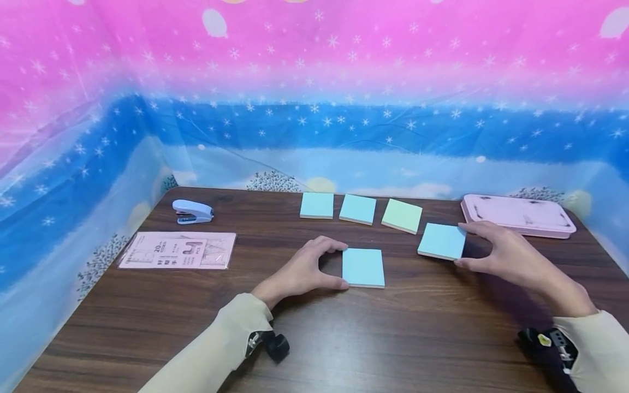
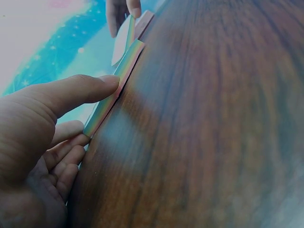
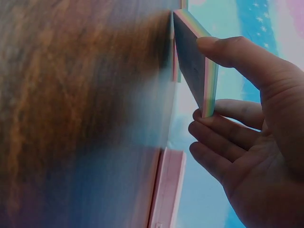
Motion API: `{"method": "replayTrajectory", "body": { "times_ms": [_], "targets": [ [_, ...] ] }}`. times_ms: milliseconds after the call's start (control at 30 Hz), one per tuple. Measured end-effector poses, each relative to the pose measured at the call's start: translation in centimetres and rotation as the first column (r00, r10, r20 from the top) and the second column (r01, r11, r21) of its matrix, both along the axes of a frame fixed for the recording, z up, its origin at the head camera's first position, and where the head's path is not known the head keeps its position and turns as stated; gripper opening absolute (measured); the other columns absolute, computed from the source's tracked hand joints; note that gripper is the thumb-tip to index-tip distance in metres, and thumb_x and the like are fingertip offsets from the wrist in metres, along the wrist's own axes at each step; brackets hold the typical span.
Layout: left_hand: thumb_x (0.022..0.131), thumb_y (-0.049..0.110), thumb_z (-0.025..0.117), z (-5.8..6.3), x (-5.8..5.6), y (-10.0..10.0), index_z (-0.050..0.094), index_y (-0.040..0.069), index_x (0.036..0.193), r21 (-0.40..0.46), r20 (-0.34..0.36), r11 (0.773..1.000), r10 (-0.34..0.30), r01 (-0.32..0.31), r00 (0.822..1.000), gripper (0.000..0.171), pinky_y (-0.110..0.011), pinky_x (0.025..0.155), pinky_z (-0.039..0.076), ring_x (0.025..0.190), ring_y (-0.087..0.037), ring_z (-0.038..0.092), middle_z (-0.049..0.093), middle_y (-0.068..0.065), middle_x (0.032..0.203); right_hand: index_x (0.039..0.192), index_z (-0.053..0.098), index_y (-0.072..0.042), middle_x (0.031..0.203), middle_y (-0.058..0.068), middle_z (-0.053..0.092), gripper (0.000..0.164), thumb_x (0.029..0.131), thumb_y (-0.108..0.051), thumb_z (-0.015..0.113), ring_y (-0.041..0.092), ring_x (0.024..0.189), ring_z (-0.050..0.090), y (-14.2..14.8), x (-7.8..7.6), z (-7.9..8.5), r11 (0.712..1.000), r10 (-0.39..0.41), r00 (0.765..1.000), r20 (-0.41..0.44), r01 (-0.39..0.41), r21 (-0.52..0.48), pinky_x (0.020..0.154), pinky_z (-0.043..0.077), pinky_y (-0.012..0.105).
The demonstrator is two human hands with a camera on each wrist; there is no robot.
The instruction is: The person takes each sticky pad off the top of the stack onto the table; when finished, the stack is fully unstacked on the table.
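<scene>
My left hand (image 1: 301, 268) pinches a light-blue sticky note pad (image 1: 363, 267) by its left corners, and this pad lies on the table. Between thumb and fingers, my right hand (image 1: 516, 254) holds another light-blue sticky note pad (image 1: 442, 240) by its right edge. In the right wrist view that held pad (image 3: 192, 61) is tilted, raised off the table, its edge striped in rainbow layers. Farther back sit three more pads in a row: a pale-blue pad (image 1: 316, 205), a second blue pad (image 1: 357, 208) and a pale-green pad (image 1: 402, 215).
A pale-blue stapler (image 1: 193, 212) stands at the back left, with a pink printed packet (image 1: 179, 251) in front of it. At the back right, beyond my right hand, lies a pink case (image 1: 521, 214). A patterned cloth (image 1: 314, 125) hangs behind the brown table (image 1: 344, 338).
</scene>
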State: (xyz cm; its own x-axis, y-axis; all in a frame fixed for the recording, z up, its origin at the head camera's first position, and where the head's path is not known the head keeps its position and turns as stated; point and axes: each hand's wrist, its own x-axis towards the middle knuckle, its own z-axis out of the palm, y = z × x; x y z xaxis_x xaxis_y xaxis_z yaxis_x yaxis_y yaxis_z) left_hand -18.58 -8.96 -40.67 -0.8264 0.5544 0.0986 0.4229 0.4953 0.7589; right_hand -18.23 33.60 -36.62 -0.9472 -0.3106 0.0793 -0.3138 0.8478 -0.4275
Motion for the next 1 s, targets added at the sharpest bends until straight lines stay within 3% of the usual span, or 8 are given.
{"method": "replayTrajectory", "body": {
  "times_ms": [433,1000],
  "targets": [
    [0.085,0.032,0.091,0.3,0.1,0.1,0.061,0.012,0.147,-0.005,0.011,1.000,-0.004,0.004,1.000,0.072,-0.048,0.110,0.042,0.130,-0.023,0.052,0.058,-0.004,0.141,0.152,0.052,0.005,0.152,0.033,0.050,0.087,0.088,-0.041,0.089,0.055,0.141,0.042,-0.2,-0.1,-0.6,1.000,0.013,0.997,0.083,-0.013,0.000,0.107,0.036,0.073],
    [0.084,0.032,0.091,0.3,0.0,0.1,0.061,0.012,0.147,-0.009,0.007,1.000,-0.005,0.006,1.000,0.072,-0.047,0.110,0.042,0.129,-0.023,0.052,0.059,-0.004,0.140,0.144,0.057,0.009,0.143,0.034,0.055,0.079,0.087,-0.034,0.090,0.051,0.131,0.051,-0.2,-0.3,-1.2,0.997,0.053,0.997,0.050,-0.056,0.059,0.103,0.042,0.069]
  ]
}}
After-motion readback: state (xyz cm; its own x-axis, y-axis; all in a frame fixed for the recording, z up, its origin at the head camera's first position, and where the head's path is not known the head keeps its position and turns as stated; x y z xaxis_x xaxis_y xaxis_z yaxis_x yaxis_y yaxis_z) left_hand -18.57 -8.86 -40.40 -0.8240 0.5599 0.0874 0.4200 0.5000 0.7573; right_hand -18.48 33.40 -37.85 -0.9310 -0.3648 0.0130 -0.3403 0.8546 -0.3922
